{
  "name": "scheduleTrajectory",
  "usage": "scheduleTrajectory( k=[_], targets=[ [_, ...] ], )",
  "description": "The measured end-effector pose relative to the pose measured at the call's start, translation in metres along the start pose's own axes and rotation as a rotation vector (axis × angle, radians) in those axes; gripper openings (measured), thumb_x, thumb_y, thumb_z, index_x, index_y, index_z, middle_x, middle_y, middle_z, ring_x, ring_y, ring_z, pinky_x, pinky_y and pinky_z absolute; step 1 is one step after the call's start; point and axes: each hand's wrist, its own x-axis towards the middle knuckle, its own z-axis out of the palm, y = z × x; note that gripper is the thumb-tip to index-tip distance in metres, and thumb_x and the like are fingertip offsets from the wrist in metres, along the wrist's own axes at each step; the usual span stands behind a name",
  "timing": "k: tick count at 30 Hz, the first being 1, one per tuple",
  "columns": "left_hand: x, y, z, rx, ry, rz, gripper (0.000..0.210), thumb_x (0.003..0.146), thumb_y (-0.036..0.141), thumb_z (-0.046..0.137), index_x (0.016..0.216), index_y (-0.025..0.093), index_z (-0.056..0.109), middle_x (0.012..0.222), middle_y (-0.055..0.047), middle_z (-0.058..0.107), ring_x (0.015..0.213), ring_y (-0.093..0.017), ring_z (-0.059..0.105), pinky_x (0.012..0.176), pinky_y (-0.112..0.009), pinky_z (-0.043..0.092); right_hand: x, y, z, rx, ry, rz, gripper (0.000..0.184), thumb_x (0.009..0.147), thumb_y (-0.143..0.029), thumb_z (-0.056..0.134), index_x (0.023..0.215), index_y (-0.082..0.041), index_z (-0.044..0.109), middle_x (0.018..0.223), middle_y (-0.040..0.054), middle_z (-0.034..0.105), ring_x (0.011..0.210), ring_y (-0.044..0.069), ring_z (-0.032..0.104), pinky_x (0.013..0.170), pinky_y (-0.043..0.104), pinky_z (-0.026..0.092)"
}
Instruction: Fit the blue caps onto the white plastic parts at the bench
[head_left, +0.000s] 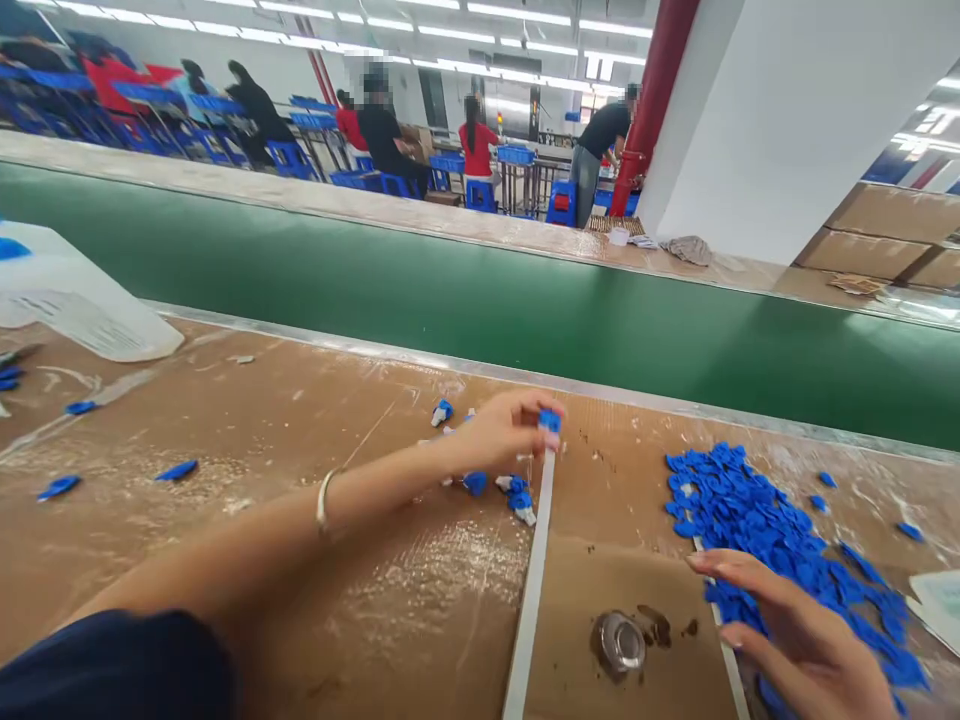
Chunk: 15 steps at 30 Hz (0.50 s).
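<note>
The left hand [491,436] pinched a blue piece [550,420] between its fingers, above the tabletop [315,405] at the far end of a pale strip [529,610]. The right hand [814,640] had its fingers parted (nothing showed between them) beside the blue pile [739,510]. A dish [622,641] stood between the hands. The step in hand appeared to be positioning the single piece; the next move probably called for a steady pinch, then controlled release near the blue-and-white pieces [517,495].
</note>
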Motion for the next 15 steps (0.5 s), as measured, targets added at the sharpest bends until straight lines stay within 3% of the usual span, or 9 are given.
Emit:
scheduleTrajectory(
  k=[3,6,10,15],
  targets=[
    [-0.043,-0.023,0.036,-0.175,-0.211,-0.108,0.039,0.070,0.032,0.086,0.097,0.013,0.067,0.078,0.000,0.062,0.067,-0.013,0.060,0.068,-0.029,0.055,-0.015,-0.015,0.020,-0.235,-0.153,-0.149,0.030,0.102,-0.026,0.055,0.132,-0.026,0.055,0.121,0.0021,0.065,0.116,0.015,0.060,0.102,0.020,0.047],
    [-0.064,-0.043,0.054,-0.343,-0.267,-0.229,0.046,0.067,0.036,0.087,0.103,0.014,0.068,0.089,-0.003,0.065,0.077,-0.015,0.062,0.077,-0.032,0.054,-0.026,-0.021,0.035,-0.366,-0.185,-0.186,0.032,0.105,-0.024,0.048,0.136,-0.022,0.050,0.126,0.0019,0.063,0.122,0.011,0.054,0.108,0.018,0.039],
    [-0.064,-0.050,0.053,-0.389,-0.260,-0.263,0.050,0.070,0.040,0.086,0.109,0.013,0.069,0.103,-0.008,0.068,0.093,-0.021,0.065,0.085,-0.035,0.054,-0.032,-0.026,0.047,-0.457,-0.188,-0.163,0.033,0.107,-0.024,0.044,0.139,-0.020,0.047,0.129,0.0021,0.060,0.125,0.011,0.050,0.111,0.020,0.035],
    [-0.063,-0.053,0.047,-0.378,-0.256,-0.226,0.056,0.067,0.043,0.086,0.110,0.012,0.069,0.091,-0.007,0.069,0.086,-0.019,0.065,0.077,-0.032,0.054,-0.030,-0.029,0.054,-0.529,-0.234,-0.143,0.034,0.107,-0.025,0.041,0.141,-0.019,0.046,0.130,0.0032,0.060,0.125,0.013,0.051,0.110,0.024,0.039]
  ],
)
